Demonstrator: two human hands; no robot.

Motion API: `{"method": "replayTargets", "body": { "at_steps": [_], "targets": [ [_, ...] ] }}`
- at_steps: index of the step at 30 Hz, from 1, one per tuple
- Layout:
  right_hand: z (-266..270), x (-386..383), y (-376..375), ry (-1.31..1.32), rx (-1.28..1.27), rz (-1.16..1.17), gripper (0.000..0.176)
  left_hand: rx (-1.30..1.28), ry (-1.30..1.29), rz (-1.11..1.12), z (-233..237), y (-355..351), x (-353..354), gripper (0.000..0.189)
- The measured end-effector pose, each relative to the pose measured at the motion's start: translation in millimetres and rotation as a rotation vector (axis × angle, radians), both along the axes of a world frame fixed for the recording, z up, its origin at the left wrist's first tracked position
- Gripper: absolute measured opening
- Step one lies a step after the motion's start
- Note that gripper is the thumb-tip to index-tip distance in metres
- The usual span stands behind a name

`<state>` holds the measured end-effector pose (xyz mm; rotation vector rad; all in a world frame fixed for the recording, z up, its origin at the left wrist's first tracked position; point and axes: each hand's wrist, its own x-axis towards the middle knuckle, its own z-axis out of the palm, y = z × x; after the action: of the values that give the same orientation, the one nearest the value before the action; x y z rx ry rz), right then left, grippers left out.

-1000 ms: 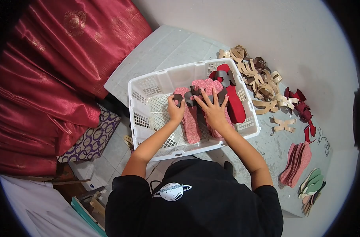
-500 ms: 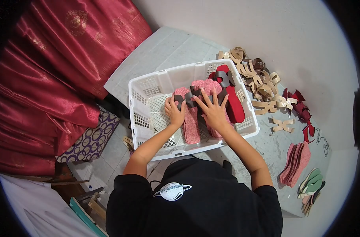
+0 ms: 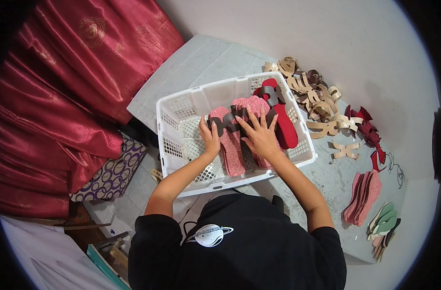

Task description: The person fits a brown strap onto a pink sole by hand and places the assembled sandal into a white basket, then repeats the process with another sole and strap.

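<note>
A white plastic basket [image 3: 215,186] holds pink glittery soles with dark straps and a red sole [image 3: 286,123] with a dark strap [image 3: 272,95] at its right side. My left hand [image 3: 210,137] touches the left edge of the left pink sole [image 3: 234,154], beside its dark strap [image 3: 228,122], with fingers apart. Over the right pink sole [image 3: 255,104] lies my right hand [image 3: 262,137], its fingers spread across the dark strap. The part of that sole under my palm is hidden.
Beige and brown straps [image 3: 317,99] lie along the wall, with dark red straps [image 3: 368,130] farther right. Pink soles [image 3: 363,198] and green soles [image 3: 385,220] are stacked at the right. A red curtain [image 3: 80,82] hangs at the left.
My left hand has shifted slightly left, and its fingers have straightened beside the sole. The right hand has stayed nearly in place.
</note>
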<state>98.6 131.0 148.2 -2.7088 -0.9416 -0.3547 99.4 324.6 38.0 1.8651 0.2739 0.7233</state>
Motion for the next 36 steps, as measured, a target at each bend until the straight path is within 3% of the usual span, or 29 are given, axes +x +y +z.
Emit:
{"method": "replayTargets", "body": {
  "at_steps": [4,6,10,20,26,36],
  "targets": [
    [0,1,-1,0.0,0.027,-0.011,0.076,-0.049,0.02,-0.011,7,7,-3,0.057],
    [-1,1,-3,-0.017,0.059,-0.014,0.076,0.17,0.043,0.052,15,9,-5,0.056],
    [4,4,-10,-0.069,0.096,-0.037,0.067,0.336,-0.034,0.053,47,-3,-11,0.052],
    [32,-4,-55,-0.095,0.255,-0.339,0.064,0.532,-0.448,-0.321,119,-79,-3,0.049],
    [31,-14,-118,-0.11,0.447,-0.586,0.064,0.395,-0.569,-0.427,138,-163,17,0.05],
    [26,-80,-252,-0.201,0.483,-1.023,0.063,0.205,-0.454,-0.767,133,-329,-15,0.049]
  ]
}}
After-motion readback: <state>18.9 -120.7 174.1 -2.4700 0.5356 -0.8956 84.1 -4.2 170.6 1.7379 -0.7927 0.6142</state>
